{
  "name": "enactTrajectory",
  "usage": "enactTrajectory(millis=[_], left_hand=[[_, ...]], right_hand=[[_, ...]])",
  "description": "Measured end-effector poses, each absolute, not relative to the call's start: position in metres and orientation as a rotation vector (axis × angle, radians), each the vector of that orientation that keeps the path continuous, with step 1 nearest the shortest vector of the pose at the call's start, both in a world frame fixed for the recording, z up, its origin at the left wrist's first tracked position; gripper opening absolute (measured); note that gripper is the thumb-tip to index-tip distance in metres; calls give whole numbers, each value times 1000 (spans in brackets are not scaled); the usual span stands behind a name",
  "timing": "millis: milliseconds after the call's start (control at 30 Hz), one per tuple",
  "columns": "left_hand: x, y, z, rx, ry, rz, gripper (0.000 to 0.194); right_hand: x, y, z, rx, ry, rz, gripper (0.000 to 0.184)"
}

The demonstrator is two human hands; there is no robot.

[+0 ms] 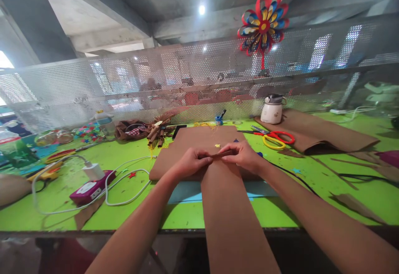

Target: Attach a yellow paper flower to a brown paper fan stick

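Observation:
A long strip of brown kraft paper (230,207) runs from between my hands down past the table's front edge. Its far end is turned over into a narrow fold. My left hand (195,161) pinches the left corner of that end, and my right hand (241,157) pinches the right corner, with the fingers of both closed on the paper. Under my hands lies a larger brown paper sheet (183,143), with light blue paper (183,191) showing beneath it. A small yellow scrap (217,145) rests just beyond my fingertips.
On the right are scissors with red and yellow handles (277,138), a white flask (271,109) and folded brown paper (327,130). At left sits a purple power socket (92,186) with a white cable. Rolled paper tubes (157,134) lie behind. A perforated screen (174,82) borders the back.

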State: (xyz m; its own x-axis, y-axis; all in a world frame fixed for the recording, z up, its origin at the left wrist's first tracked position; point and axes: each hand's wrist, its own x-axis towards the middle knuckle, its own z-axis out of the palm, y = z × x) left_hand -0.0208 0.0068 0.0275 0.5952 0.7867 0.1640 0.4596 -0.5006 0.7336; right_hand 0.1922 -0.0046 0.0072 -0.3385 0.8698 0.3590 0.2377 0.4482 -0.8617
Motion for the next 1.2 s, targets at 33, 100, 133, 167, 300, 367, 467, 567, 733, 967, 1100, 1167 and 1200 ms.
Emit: enactTrajectory(millis=[33,100,133,167,300,367,467,567,733,967,1100,1167,1200], left_hand=[[-20,6,28,2147,982,633,26],[-20,4,29,2093,967,598,24],[-19,3,30,2072,952,583,22],[-19,1,32,2058,936,568,21],[-19,-3,39,2090,865,511,24],[-20,-3,42,2101,834,501,32],[-21,-3,41,2057,841,477,40],[-22,-3,39,1981,862,441,40],[-22,-3,36,1956,805,434,38],[-20,-2,34,1947,806,440,35],[-20,-2,34,1964,827,400,36],[-21,-1,35,1984,838,378,36],[-21,-1,35,1993,842,375,36]], right_hand=[[192,-4,7,-938,-1820,904,21],[191,-3,6,-943,-1816,894,18],[191,-3,5,-950,-1819,883,17],[190,-3,5,-958,-1823,869,16],[187,-4,4,-937,-1857,865,15],[185,-6,4,-886,-1892,898,16],[183,-8,4,-839,-1925,894,18],[182,-10,4,-843,-1934,823,16],[182,-13,6,-849,-1946,724,14],[182,-12,7,-850,-1928,770,14],[186,-12,8,-833,-1934,943,19],[191,-15,12,-827,-1964,1053,23],[193,-16,15,-818,-1980,1108,27]])
